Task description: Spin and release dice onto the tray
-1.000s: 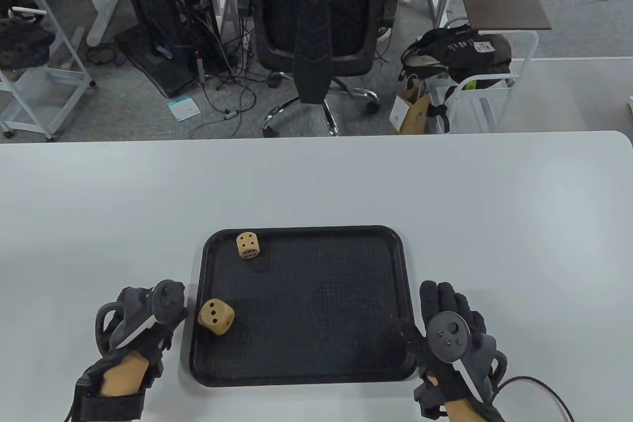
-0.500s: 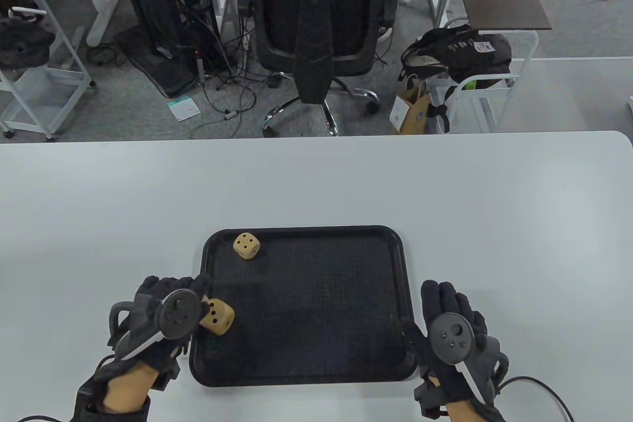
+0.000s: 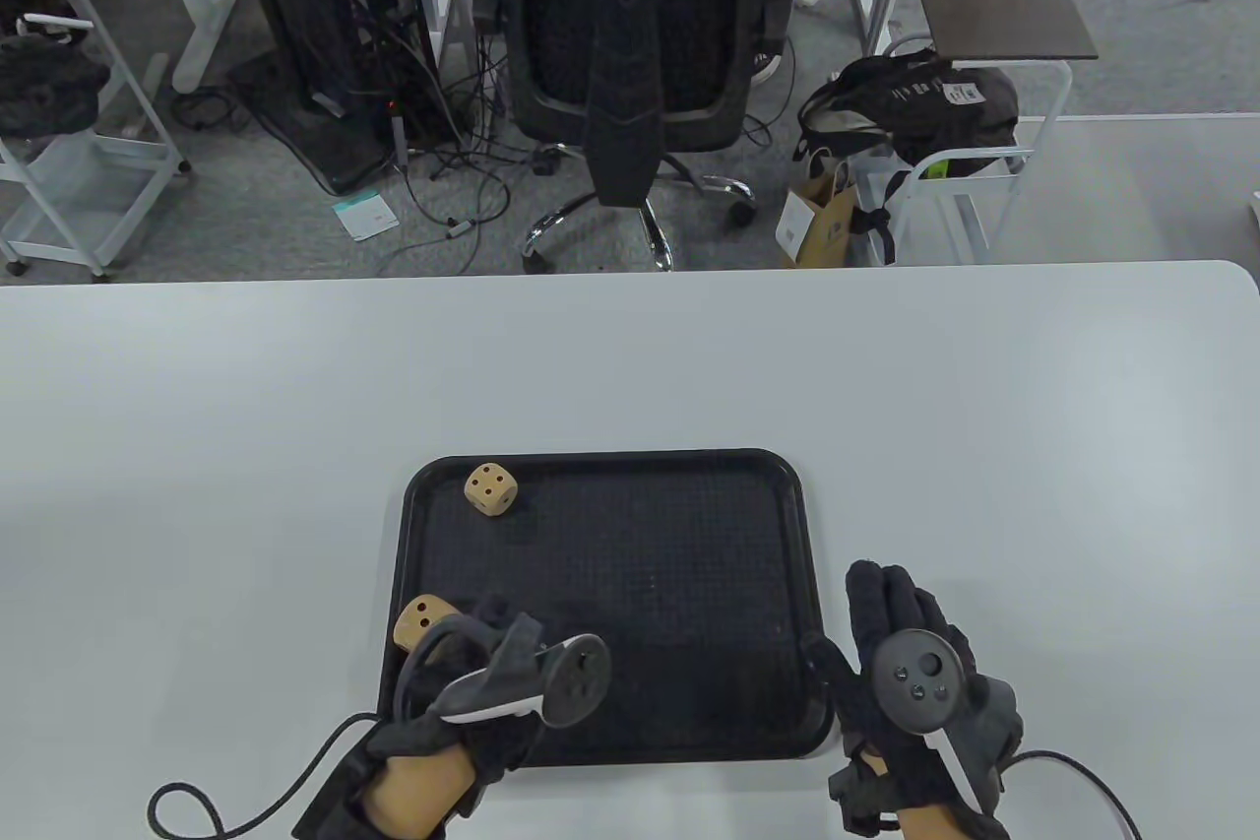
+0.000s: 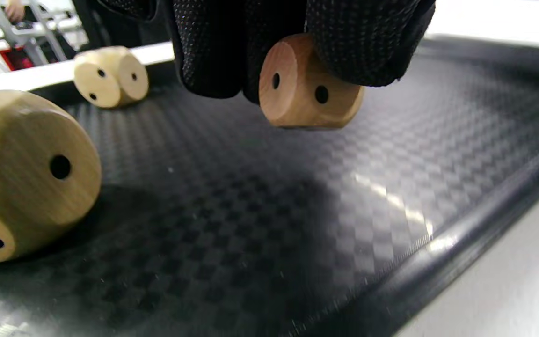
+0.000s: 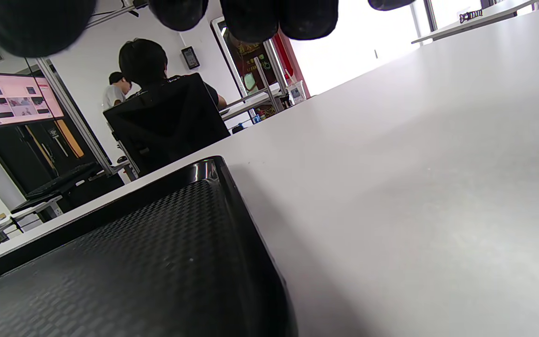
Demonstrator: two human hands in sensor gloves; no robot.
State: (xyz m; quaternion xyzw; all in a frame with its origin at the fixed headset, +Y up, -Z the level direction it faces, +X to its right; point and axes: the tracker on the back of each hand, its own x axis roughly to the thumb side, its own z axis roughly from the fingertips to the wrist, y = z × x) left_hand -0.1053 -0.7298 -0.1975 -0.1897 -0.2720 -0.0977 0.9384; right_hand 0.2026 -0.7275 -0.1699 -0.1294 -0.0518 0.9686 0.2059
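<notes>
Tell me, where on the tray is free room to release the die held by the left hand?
Free: the middle and right half of the tray, bordered by its right rim beside the right hand. Crowded: the left strip, with the far die, the near die and the left hand gripping the held die.

Dice: pale, smooth, matt wood, with faint grain on the held die [image 4: 307,93] and the near die [image 4: 26,173]; dark drilled pips
Tray [image 3: 610,753]: black plastic; woven-pattern floor with a low sheen; smooth glossy rim
Table [image 3: 630,367]: light grey, smooth, matt
Gloves: black knit cloth, finely dotted on the left hand [image 4: 297,37]; right hand [image 3: 911,653] alike
Trackers: dark matt plastic
</notes>
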